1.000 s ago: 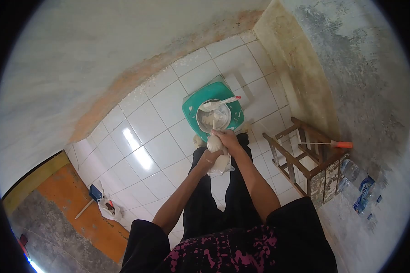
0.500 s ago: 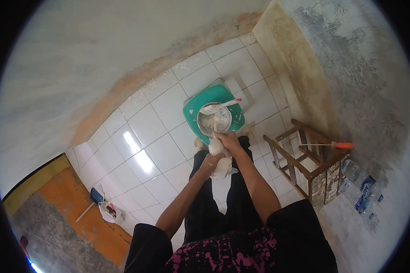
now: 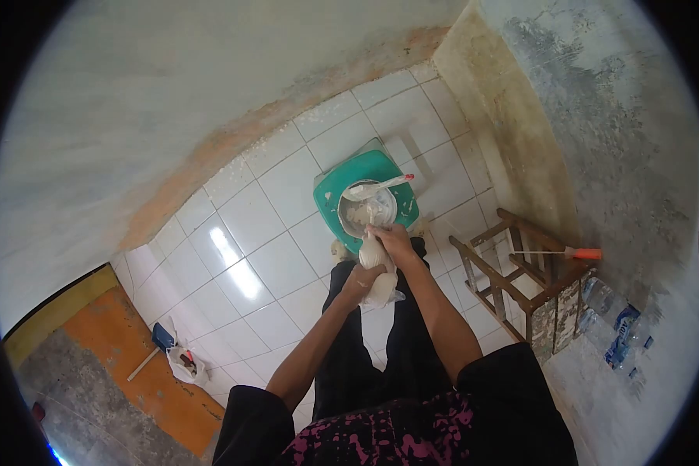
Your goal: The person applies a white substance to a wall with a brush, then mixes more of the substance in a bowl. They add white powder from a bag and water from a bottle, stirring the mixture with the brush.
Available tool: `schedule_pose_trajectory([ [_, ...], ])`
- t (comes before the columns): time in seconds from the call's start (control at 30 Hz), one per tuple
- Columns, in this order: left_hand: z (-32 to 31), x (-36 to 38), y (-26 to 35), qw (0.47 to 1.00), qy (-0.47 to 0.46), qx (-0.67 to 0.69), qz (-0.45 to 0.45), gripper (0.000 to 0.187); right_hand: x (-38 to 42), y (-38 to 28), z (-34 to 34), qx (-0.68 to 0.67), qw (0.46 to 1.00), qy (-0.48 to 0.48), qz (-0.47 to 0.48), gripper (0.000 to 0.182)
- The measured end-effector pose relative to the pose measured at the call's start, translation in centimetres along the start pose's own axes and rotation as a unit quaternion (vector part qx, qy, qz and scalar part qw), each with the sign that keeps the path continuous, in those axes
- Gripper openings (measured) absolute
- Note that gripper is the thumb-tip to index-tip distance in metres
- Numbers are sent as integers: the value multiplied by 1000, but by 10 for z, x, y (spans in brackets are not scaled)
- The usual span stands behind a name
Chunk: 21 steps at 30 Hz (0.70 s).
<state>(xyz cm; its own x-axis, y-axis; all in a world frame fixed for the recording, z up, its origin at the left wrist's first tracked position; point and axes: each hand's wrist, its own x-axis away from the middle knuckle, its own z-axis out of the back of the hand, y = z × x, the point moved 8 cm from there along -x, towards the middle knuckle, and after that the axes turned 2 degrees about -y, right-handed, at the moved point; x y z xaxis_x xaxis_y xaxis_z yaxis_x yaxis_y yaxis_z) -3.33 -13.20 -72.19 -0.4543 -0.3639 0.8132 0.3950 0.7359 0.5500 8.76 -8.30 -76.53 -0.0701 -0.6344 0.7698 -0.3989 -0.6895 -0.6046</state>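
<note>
I stand over a white tiled floor, both hands on a white bag filled with paste (image 3: 374, 260). My right hand (image 3: 392, 239) squeezes its upper end by the tip. My left hand (image 3: 359, 279) grips the bag's lower, twisted part. A thin white strand runs from the tip into a metal bowl (image 3: 367, 211) holding pale paste. The bowl sits on a green square stool (image 3: 330, 190). A white spatula with a red handle end (image 3: 377, 187) lies across the bowl's rim.
A wooden stool frame (image 3: 520, 272) stands at the right by the stained wall, with a red-handled tool (image 3: 567, 252) lying on it. Plastic packets (image 3: 621, 334) lie beyond it. At lower left are a blue dustpan (image 3: 161, 336) and a small bag (image 3: 185, 361).
The view has shifted slightly; both hands stay on the bag above the bowl, and the squeezing continues with the hands a touch nearer the bowl.
</note>
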Motion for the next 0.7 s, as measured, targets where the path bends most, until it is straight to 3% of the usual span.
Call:
schedule_pose_trajectory([
  [0.07,-4,4,10,1000,-5,-18,-20,24,-4,4,2,3,1000,-3,1,25],
  [0.17,-3,5,-6,997,20,43,56,23,-8,7,5,6,1000,-8,-1,25],
  [0.23,-5,-1,-4,997,-6,-61,-50,22,-10,11,7,5,1000,-11,-5,25],
  [0.37,-6,-3,-5,997,3,-65,-43,21,-4,9,2,-21,999,-20,-29,25],
  [0.43,-6,-3,-16,997,18,58,46,20,6,4,-2,-33,997,-32,-60,26],
  [0.47,-6,-3,-19,997,18,58,47,20,10,4,-5,-18,996,-47,-77,27],
  [0.53,-5,1,5,991,12,-98,-88,17,14,9,-9,-3,994,-61,-94,27],
  [0.57,-6,1,8,991,10,-98,-88,17,13,13,-7,4,994,-52,-96,28],
  [0.63,-4,0,-11,996,30,63,60,15,10,19,-2,13,994,-42,-98,28],
  [0.67,-3,0,-17,996,31,63,62,15,8,21,-1,15,994,-49,-101,29],
  [0.7,-3,0,-6,996,21,-65,-52,14,5,23,-1,15,993,-55,-104,29],
])
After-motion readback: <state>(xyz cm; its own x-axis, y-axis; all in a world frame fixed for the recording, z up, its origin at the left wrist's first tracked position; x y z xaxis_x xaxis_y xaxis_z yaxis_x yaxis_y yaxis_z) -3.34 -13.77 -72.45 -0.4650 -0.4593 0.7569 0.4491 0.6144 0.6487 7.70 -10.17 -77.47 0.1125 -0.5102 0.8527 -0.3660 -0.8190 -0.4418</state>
